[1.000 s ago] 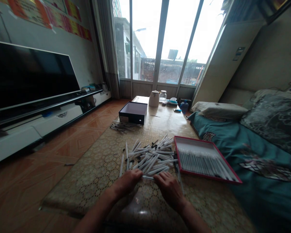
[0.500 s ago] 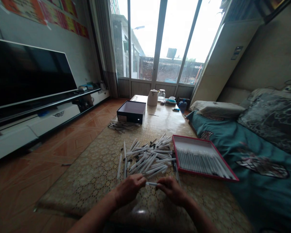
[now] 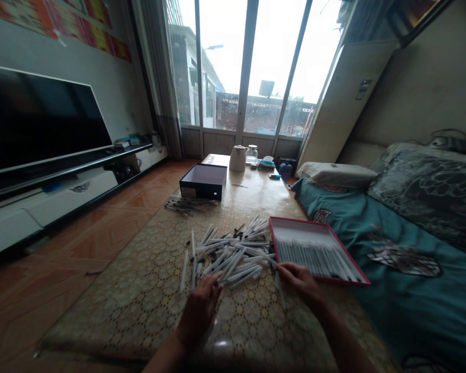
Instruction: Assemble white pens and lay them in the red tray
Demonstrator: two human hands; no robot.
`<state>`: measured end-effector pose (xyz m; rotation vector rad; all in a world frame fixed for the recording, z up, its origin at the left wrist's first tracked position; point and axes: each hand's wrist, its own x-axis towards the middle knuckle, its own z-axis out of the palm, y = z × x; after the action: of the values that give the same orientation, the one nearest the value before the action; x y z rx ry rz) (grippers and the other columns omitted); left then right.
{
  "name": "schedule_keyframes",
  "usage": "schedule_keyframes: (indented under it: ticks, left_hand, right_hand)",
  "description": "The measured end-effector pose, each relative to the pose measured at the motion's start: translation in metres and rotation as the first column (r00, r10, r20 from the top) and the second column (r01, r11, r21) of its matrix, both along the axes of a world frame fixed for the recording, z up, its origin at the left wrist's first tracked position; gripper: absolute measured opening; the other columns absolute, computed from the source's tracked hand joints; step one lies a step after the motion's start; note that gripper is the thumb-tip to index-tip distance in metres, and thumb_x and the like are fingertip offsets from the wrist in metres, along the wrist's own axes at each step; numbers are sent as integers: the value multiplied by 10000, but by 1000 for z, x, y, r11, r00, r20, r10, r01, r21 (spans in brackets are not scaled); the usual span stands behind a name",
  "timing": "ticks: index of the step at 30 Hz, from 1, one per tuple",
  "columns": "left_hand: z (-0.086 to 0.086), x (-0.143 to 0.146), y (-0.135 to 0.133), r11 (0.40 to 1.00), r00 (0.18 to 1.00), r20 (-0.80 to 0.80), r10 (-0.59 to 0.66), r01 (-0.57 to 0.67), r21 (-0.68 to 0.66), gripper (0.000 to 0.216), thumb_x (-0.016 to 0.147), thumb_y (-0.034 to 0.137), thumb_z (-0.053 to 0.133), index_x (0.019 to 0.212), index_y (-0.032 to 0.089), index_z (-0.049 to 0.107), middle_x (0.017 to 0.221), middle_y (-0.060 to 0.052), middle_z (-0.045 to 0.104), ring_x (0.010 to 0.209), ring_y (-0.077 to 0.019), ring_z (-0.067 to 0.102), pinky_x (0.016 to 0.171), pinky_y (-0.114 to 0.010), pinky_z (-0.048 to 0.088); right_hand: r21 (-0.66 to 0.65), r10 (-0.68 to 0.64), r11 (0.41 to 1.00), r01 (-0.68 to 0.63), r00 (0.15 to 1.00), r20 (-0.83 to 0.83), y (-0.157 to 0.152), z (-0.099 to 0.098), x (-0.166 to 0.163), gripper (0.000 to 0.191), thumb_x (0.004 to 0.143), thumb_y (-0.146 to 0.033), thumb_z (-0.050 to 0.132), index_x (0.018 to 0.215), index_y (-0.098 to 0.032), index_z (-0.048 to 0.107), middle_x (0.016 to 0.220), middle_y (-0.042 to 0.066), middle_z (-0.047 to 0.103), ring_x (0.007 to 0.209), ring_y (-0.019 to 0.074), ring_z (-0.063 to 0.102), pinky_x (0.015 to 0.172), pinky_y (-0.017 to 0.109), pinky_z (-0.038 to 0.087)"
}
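Observation:
A loose pile of white pens (image 3: 236, 254) with black ends lies on the table. My left hand (image 3: 204, 298) is at the near edge of this pile, its fingers stretched toward the pens and partly hidden by the hand itself. My right hand (image 3: 298, 280) is closed in a pinch at the pile's right side, beside the near left corner of a red-edged box lid (image 3: 301, 226). A slim pen (image 3: 274, 262) shows at its fingertips, mostly hidden. Inside the lid, several pens (image 3: 314, 256) lie side by side in a row.
A dark blue box (image 3: 202, 190) stands farther back, with thin dark sticks (image 3: 186, 205) beside it. Beyond are a beige kettle (image 3: 237, 158), a glass jar (image 3: 251, 154) and a tissue pack (image 3: 266, 163). A teal-covered sofa (image 3: 341, 212) borders the table's right.
My hands have moved apart from the pen they held between them. My right hand has gone right toward the lid; my left hand has turned toward the pile. The view shifted slightly.

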<state>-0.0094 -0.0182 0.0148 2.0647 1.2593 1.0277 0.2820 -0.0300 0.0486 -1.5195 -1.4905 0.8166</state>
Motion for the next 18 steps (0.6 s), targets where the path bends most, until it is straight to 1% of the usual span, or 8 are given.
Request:
schedule_keyframes:
  ticks: [1, 2, 3, 5, 8, 13, 15, 18]
  left_hand:
    - [-3, -2, -2, 1000, 1000, 3, 13, -13, -4, 287, 856, 293, 452, 1106, 240, 581, 1002, -94, 653, 936, -231, 611, 822, -327, 467]
    - [-5, -3, -3, 1000, 1000, -1, 12, -12, -7, 265, 857, 294, 451, 1069, 242, 600, 983, -93, 656, 926, -231, 612, 815, -324, 467]
    - [-7, -3, -4, 1000, 1000, -7, 6, -6, -9, 249, 859, 292, 447, 1040, 246, 611, 973, -90, 657, 920, -228, 612, 812, -321, 465]
    - [-9, -3, -5, 1000, 1000, -28, -10, 9, -17, 231, 867, 285, 429, 985, 251, 625, 944, -83, 657, 891, -218, 614, 800, -312, 462]
    - [-8, -1, -3, 1000, 999, -47, -15, 14, -24, 226, 874, 277, 412, 928, 241, 628, 902, -76, 654, 853, -209, 614, 775, -302, 460]
    - [-4, 0, -3, 1000, 998, -57, -15, 14, -18, 219, 869, 263, 421, 887, 231, 637, 850, -74, 649, 797, -200, 612, 738, -293, 459]
    - [-3, 0, -4, 1000, 998, -63, -8, 8, -11, 221, 867, 262, 424, 872, 233, 643, 833, -71, 646, 776, -196, 613, 724, -288, 460]
    - [-1, 1, -6, 1000, 997, -73, -3, 3, -1, 227, 867, 262, 422, 856, 232, 646, 816, -67, 641, 759, -192, 613, 708, -280, 460]
  right_hand:
    - [34, -157, 987, 157, 988, -3, 6, -3, 14, 408, 745, -495, 538, 837, -140, 716, 771, 70, 689, 726, 196, 620, 630, 263, 461]
    - [70, -303, 951, 301, 952, 31, 12, -7, 27, 432, 727, -505, 538, 850, -133, 720, 837, 97, 697, 791, 219, 629, 671, 279, 470]
    - [87, -421, 907, 413, 901, 106, 19, -10, 38, 445, 730, -501, 521, 862, -127, 722, 862, 114, 699, 814, 231, 636, 689, 287, 473]
    - [91, -523, 851, 518, 819, 234, 31, -15, 53, 428, 743, -463, 495, 879, -128, 723, 878, 125, 703, 823, 242, 644, 691, 290, 468]
    - [68, -545, 827, 558, 766, 341, 45, -19, 56, 358, 736, -406, 503, 841, -150, 730, 826, 126, 708, 790, 253, 650, 654, 286, 445]
    - [45, -569, 776, 629, 667, 482, 58, -21, 43, 322, 740, -391, 501, 802, -162, 720, 788, 166, 691, 752, 284, 641, 615, 318, 404]
    - [50, -574, 762, 646, 637, 515, 60, -22, 39, 343, 765, -391, 468, 813, -151, 708, 807, 181, 678, 756, 289, 631, 620, 334, 398]
    - [86, -572, 768, 634, 620, 537, 57, -22, 34, 351, 800, -362, 418, 899, -147, 677, 896, 171, 658, 804, 266, 613, 662, 329, 401]
